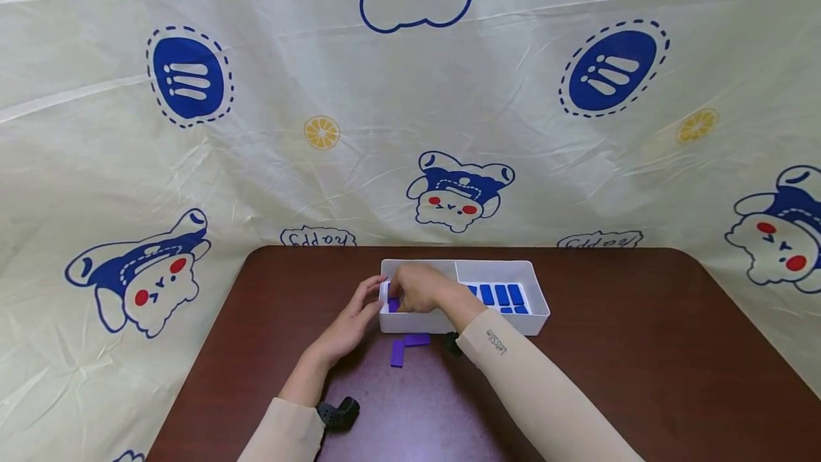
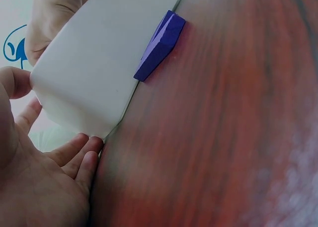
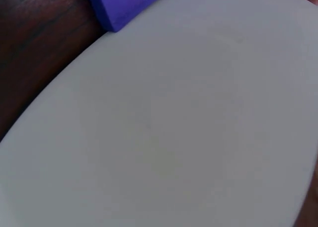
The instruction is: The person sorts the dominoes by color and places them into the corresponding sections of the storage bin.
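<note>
A white two-compartment box (image 1: 420,324) stands on the table. My right hand (image 1: 420,287) reaches down into its left compartment, fingers curled, and pinches a purple block (image 1: 393,304) near the left end. The fingers partly hide that block. At the box's left end is my left hand (image 1: 346,328); its extended fingertips touch the end wall and corner, as the left wrist view shows close up. Two more purple blocks lie on the table in front of the box, one lengthwise along it (image 1: 417,339) and one pointing toward me (image 1: 398,353).
Several blue blocks (image 1: 501,296) lie in rows in the box's right compartment. The dark wooden table (image 1: 616,348) meets a printed cloth (image 1: 545,191) at its far edge. A black wrist strap (image 1: 340,413) is on the left forearm.
</note>
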Available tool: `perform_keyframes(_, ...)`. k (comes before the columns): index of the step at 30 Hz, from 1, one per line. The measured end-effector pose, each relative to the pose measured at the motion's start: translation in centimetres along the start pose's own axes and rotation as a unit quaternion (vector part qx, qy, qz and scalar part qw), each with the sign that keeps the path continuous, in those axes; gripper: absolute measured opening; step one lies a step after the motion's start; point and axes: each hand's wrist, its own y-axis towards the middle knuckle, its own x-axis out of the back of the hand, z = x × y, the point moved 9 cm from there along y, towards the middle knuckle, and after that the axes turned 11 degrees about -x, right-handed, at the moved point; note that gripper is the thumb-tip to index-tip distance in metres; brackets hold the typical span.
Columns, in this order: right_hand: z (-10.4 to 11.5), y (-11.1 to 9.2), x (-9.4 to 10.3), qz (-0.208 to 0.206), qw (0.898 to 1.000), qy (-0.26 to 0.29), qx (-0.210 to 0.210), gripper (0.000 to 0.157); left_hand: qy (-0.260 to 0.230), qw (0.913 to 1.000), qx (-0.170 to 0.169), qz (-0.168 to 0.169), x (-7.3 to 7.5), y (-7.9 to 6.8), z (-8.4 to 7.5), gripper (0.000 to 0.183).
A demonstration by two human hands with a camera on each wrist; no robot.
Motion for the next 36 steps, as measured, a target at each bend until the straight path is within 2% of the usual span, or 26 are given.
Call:
perform_keyframes(8, 0.3, 0.2, -0.3, 0.019, 1.0, 0.003, 0.012, 0.017, -0.005, 1.0, 0.003, 0.003, 0.0, 0.0, -0.1, 0.048)
perform_keyframes(20, 0.2, 0.5, -0.6, 0.011, 1.0, -0.012, 0.021, 0.017, 0.009, 0.9999, -0.006, 0.003, 0.0, 0.2, -0.1, 0.047)
perform_keyframes(28, -0.3, 0.4, -0.5, 0.019, 1.0, 0.013, 0.001, 0.017, 0.0, 1.0, -0.001, 0.004, 0.0, 0.1, -0.2, 0.048)
perform_keyframes(36, -0.6, -0.3, 0.7, -0.007, 1.0, 0.024, -0.005, 0.022, -0.007, 0.9999, 0.003, 0.007, -0.1, 0.0, -0.1, 0.048)
